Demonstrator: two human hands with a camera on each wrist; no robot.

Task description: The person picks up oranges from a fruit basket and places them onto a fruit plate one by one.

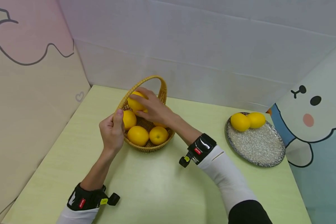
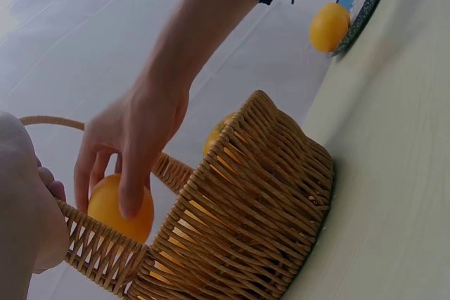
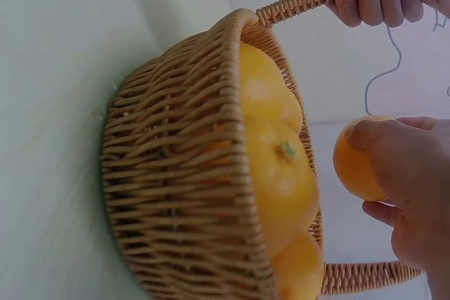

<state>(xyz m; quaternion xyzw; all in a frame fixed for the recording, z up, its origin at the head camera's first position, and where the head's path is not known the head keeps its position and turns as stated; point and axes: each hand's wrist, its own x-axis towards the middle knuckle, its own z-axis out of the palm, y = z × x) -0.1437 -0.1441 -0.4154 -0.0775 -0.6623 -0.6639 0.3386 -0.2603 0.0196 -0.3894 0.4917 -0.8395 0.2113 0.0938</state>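
A wicker basket [image 1: 147, 148] with a tall arched handle [image 1: 145, 80] stands near the back of the table, holding several orange-yellow fruits that look like oranges. My left hand [image 1: 112, 130] grips the left side of the handle, its fingers curled round the wicker, as the right wrist view also shows. Between the fingers and thumb of my right hand [image 1: 154, 107] is one orange [image 3: 362, 159], held above the basket's opening and under the handle arch. Two more oranges in the basket, a front orange [image 1: 138, 136] and a stem-end orange [image 1: 158, 135], lie below it.
At the right of the table [image 1: 156, 189] lies an oval speckled plate [image 1: 257, 149], with two oranges [image 1: 240, 121] touching at its far end. A pale wall [image 1: 198, 56] rises directly behind the table, and printed panels flank it on both sides.
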